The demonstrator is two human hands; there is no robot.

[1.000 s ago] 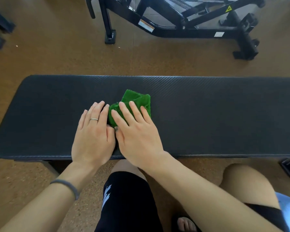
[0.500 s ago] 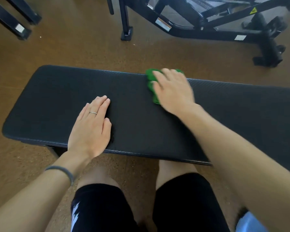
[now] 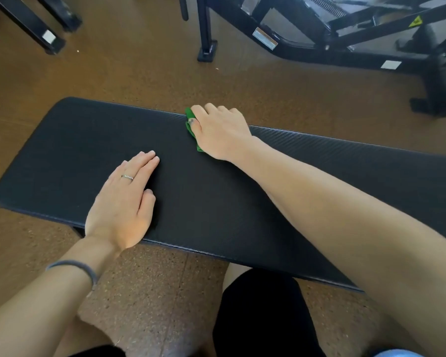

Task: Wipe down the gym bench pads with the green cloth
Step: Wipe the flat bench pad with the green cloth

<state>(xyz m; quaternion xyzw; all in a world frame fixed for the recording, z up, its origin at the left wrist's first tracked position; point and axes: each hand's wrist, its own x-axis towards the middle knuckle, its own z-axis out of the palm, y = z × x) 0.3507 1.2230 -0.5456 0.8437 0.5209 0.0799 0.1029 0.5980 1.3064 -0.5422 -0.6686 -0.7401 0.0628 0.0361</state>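
The black padded bench [image 3: 242, 202] is running across the middle of the frame, its rounded end sitting at the left, its far edge slanting from the upper left toward the right side and its near edge crossing just above the person's knees at the bottom. A wide stretch of bare pad is lying open between the two hands, and more is showing to the left of the left hand [image 3: 121, 204] out to the rounded end.

The green cloth [image 3: 191, 124] is lying right at the far edge of the bench, a little left of the frame's centre, mostly covered by the right hand [image 3: 220, 131]. That hand is pressing down on the cloth with its fingers bent over the far edge (only a thin green strip is peeking out along its left side), and the thumb tip is resting on the fabric.

The left hand is lying flat on the pad near the near edge, lower left of centre, fingers straight and together, holding nothing; a ring [image 3: 127, 177] is showing on one finger and a grey band [image 3: 75, 266] on the wrist.

Beyond the bench, brown speckled floor [image 3: 113, 81] is separating it from a black machine frame [image 3: 345, 47] in the upper right.
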